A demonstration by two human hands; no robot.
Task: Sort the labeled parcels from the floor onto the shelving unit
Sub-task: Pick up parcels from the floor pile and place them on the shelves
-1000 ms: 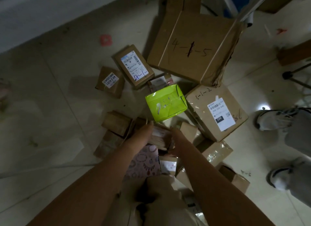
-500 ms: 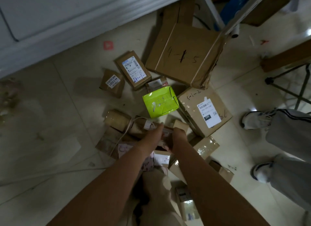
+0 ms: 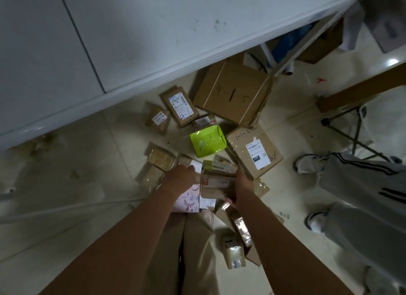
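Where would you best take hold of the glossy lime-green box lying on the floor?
Grip the lime-green box from above by its left edge and near edge, probably: both face bare floor, while the brown labelled carton crowds its right side.

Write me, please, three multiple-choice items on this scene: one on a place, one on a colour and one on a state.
1. Where is the lime-green parcel?
A. on a shelf
B. inside an open bag
C. on the floor beside the box marked 5-1-2

2. What colour are the bystander's trousers?
A. red
B. grey
C. yellow

3. How are the brown parcels?
A. held between the left hand and right hand
B. lying untouched
C. stacked on a shelf

Answers: 1 C, it lies on the tiles next to that box; 2 B, the striped legs at right are grey; 3 A, both hands clasp the stack's sides.
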